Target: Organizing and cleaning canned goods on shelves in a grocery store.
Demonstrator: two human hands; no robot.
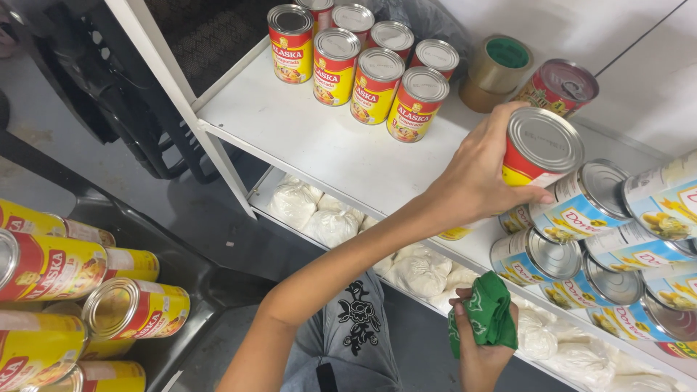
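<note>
My left hand (470,178) reaches across the white shelf (305,138) and grips a red-and-yellow tin can (541,149), held upright just above the shelf's right part. Directly below it lie several blue-and-white labelled cans (581,210), stacked on their sides. My right hand (475,348) is low, in front of the shelf edge, closed around a bunched green cloth (488,312). Farther back on the shelf, several upright red-and-yellow cans (374,83) stand in a tight group.
A roll of brown tape (497,69) and a tilted red can (559,87) sit at the shelf's back. White filled bags (330,221) line the lower shelf. A dark bin (203,283) at the left holds more red-and-yellow cans (134,308).
</note>
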